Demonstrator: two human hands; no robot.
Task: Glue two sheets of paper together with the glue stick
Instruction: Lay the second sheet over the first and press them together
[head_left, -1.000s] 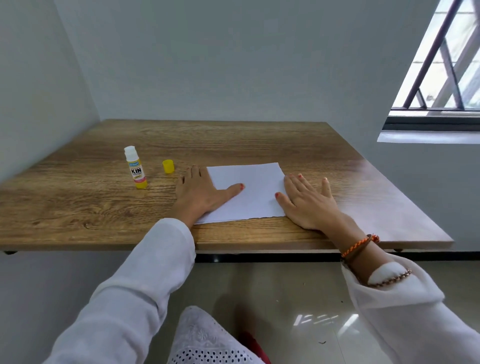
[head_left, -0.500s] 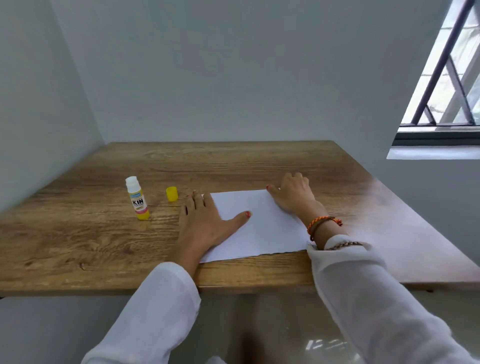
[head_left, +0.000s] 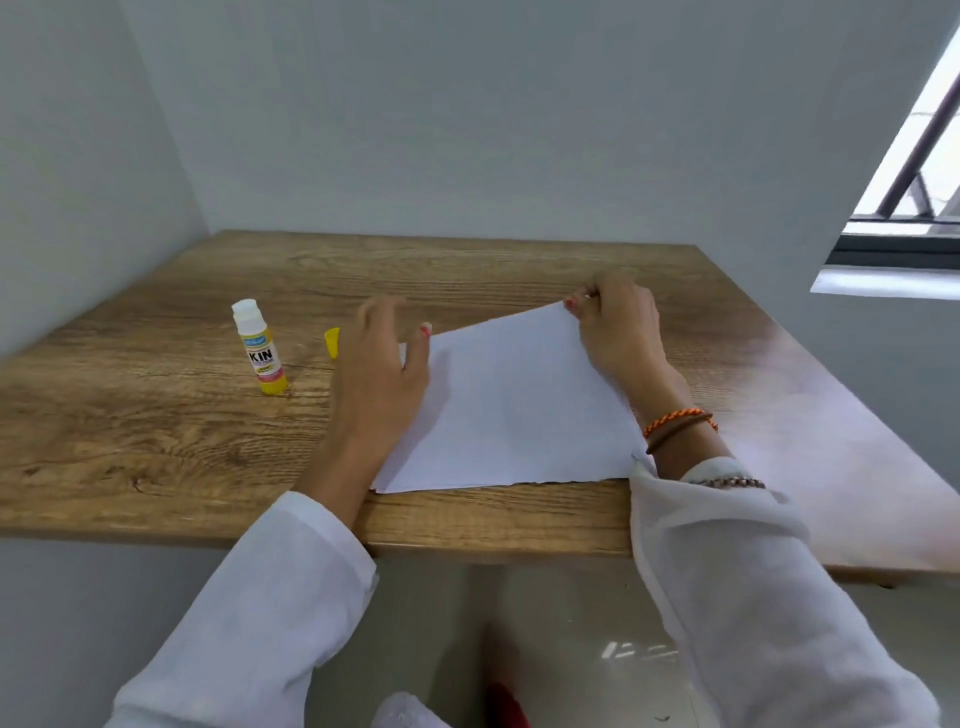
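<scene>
Pale grey walls are closing in a wooden table (head_left: 156, 415) set into the corner. Toward the left, a white-and-yellow glue stick (head_left: 260, 349) is standing upright with its long axis vertical and its bare tip pointing up; its small yellow cap (head_left: 332, 342) is lying just right of it, partly hidden. Next comes the left hand (head_left: 379, 387), blurred, its fingers loosely spread and holding nothing, hovering at the left edge of the white paper sheets (head_left: 509, 410). These are lying at the near middle of the table, their ragged near edge just inside the table's near rim. At the far right corner, the right hand (head_left: 618, 332) is pinching the top sheet and raising that corner. Judging by this, the person is peeling the sheets apart, so gluing has not begun; next the lower sheet needs exposing and the stick fetching.
</scene>
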